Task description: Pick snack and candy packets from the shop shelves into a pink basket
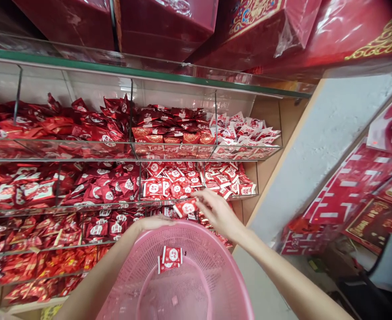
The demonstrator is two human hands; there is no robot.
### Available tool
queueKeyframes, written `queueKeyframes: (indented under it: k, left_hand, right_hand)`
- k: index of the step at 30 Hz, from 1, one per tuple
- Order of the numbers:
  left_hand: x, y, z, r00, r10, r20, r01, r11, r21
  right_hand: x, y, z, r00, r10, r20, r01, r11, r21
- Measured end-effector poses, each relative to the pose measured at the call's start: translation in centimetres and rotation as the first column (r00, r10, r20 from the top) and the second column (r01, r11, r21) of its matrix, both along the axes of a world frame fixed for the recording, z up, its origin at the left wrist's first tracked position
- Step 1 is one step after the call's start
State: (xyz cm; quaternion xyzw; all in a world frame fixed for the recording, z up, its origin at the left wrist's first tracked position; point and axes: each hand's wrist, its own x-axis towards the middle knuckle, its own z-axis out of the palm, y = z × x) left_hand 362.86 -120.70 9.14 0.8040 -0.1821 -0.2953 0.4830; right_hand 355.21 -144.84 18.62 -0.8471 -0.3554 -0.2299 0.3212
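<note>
A pink plastic basket (229,271) with mesh sides hangs before me, tilted toward the shelves. On its far rim rests my left hand (158,222), closed over the edge, its fingers partly hidden. Above the rim my right hand (218,213) pinches one small red-and-white candy packet (186,207) between thumb and fingertips. Inside the basket, a few similar packets (172,255) lie overlapping against the far wall. Just beyond my right hand, a clear bin holds loose red-and-white packets (172,178).
Tiers of clear-walled bins hold red wrapped packets (96,129). A glass shelf edge (182,78) runs above, under large red boxes (166,26). To the right stand a white wall (292,155), hanging red packages (339,191) and a dark chair-like object (366,289).
</note>
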Motion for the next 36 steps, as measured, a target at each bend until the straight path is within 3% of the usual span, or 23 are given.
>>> queueKeyframes:
  k: [3, 6, 10, 16, 17, 19, 21, 23, 27, 31, 36]
  left_hand:
    - [0.1, -0.3, 0.2, 0.998, -0.069, -0.001, 0.069, 0.997, -0.034]
    - [0.0, -0.3, 0.4, 0.996, -0.094, -0.009, 0.093, 0.995, -0.021]
    - [0.0, -0.1, 0.2, 0.994, -0.112, 0.0, 0.112, 0.994, -0.015]
    - [0.1, 0.3, -0.1, 0.992, -0.109, 0.058, 0.107, 0.994, 0.029]
    - [0.1, 0.3, -0.1, 0.993, -0.104, 0.055, 0.102, 0.994, 0.036]
    - [-0.1, 0.4, 0.0, 0.992, -0.104, 0.07, 0.101, 0.994, 0.044]
    - [-0.3, 0.4, 0.1, 0.988, -0.116, 0.105, 0.111, 0.993, 0.047]
    - [-0.6, 0.5, 0.2, 0.987, -0.119, 0.113, 0.114, 0.993, 0.042]
    - [-0.8, 0.3, 0.1, 0.998, -0.06, 0.014, 0.06, 0.998, 0.01]
    - [-0.6, -0.2, 0.0, 0.999, -0.032, -0.042, 0.033, 0.999, 0.022]
    - [-0.5, -0.6, -0.2, 0.999, -0.045, 0.02, 0.044, 0.998, 0.046]
  right_hand:
    - [0.0, 1.1, -2.8, 0.978, 0.167, -0.127, -0.188, 0.968, -0.168]
    - [0.3, 2.2, -6.1, 0.946, 0.238, -0.222, -0.314, 0.848, -0.426]
    - [-0.1, 4.4, -9.4, 0.96, 0.17, -0.223, -0.278, 0.676, -0.682]
    - [-1.6, 8.4, -11.4, 0.937, 0.332, -0.113, -0.279, 0.511, -0.813]
    - [-1.6, 8.8, -11.5, 0.93, 0.356, -0.091, -0.276, 0.51, -0.815]
    - [-1.4, 8.9, -11.4, 0.928, 0.372, -0.025, -0.247, 0.563, -0.789]
    - [-1.1, 8.3, -11.0, 0.943, 0.33, 0.035, -0.195, 0.639, -0.744]
    - [-1.0, 7.5, -10.6, 0.966, 0.255, 0.039, -0.15, 0.678, -0.72]
    - [-2.1, 6.5, -11.3, 0.981, 0.184, -0.059, -0.169, 0.675, -0.719]
    - [-3.5, 6.9, -14.3, 0.966, 0.238, -0.099, -0.232, 0.631, -0.74]
    - [-3.8, 7.0, -16.8, 0.979, 0.201, -0.01, -0.135, 0.619, -0.773]
